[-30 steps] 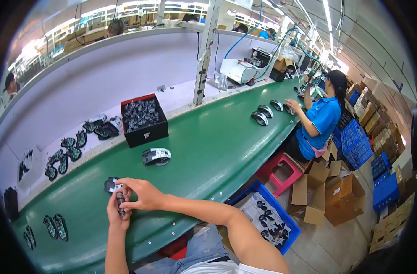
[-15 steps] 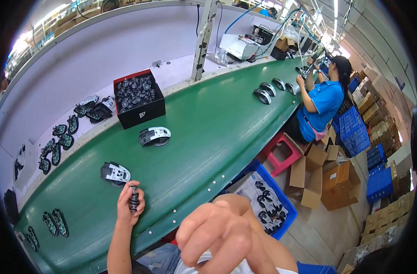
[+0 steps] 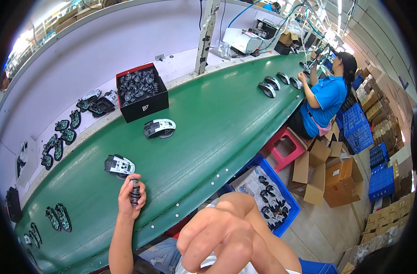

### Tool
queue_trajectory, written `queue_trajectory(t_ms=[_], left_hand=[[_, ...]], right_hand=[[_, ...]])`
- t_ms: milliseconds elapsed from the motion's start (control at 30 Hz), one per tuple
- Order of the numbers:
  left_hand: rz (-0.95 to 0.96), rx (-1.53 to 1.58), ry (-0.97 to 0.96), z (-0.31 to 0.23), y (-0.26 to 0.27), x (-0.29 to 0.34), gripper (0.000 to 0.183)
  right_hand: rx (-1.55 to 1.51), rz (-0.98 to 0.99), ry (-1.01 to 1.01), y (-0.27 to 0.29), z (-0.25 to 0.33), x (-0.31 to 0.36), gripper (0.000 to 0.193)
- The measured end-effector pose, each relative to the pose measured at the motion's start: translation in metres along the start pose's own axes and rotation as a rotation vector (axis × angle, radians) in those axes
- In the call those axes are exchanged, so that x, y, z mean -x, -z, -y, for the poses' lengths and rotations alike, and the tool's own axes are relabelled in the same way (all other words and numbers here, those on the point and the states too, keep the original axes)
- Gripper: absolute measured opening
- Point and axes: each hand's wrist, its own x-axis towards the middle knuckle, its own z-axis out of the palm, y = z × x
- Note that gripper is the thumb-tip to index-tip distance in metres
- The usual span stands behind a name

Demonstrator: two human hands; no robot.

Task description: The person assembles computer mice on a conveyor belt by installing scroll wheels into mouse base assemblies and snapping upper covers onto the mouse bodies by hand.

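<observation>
My left hand [image 3: 125, 204] is closed around a short stack of black, ribbed, wheel-like parts [image 3: 135, 192], held upright over the near side of the green work surface. Just beyond its fingertips lies a white-and-black computer mouse body [image 3: 120, 165] with its top off. A second such mouse body [image 3: 159, 128] lies farther up the surface. Close in front of me, my right hand [image 3: 222, 235] is raised with fingers curled together; whatever it may hold is hidden behind the knuckles.
A black box [image 3: 146, 108] of round black parts stands at the back edge. Green circuit boards [image 3: 58, 149] lie at left. A blue crate [image 3: 288, 221] with black parts sits below the right edge. A co-worker in blue [image 3: 329, 98] works at far right, near several mouse shells [image 3: 267, 89].
The whole view has shifted slightly, so the surface and its items appear a little farther right. Both hands keep nearly the same pose, the left still gripping the stack.
</observation>
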Motion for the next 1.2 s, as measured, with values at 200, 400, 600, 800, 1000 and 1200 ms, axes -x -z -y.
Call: queue_trajectory(t_ms=[200,400,600,800,1000,1200], left_hand=[[0.021,0.005,0.004,0.001,0.000,-0.001,0.029],[0.020,-0.002,0.009,0.000,0.002,-0.001,0.029],[0.030,-0.006,0.011,0.002,-0.003,-0.002,0.030],[0.025,-0.029,0.034,0.005,-0.002,-0.004,0.033],[0.003,-0.047,-0.002,-0.005,0.003,0.006,0.036],[0.093,-0.039,0.040,0.006,-0.003,-0.008,0.032]], right_hand=[[0.052,-0.109,0.184,-0.011,-0.005,0.014,0.017],[0.069,-0.053,0.145,-0.007,-0.007,0.010,0.019],[0.024,-0.174,-0.088,-0.015,-0.008,0.016,0.056],[0.137,-0.039,0.114,-0.003,-0.002,0.019,0.075],[0.084,-0.006,0.141,0.000,-0.013,0.022,0.044],[0.889,-0.080,-0.458,0.074,-0.060,0.078,0.039]])
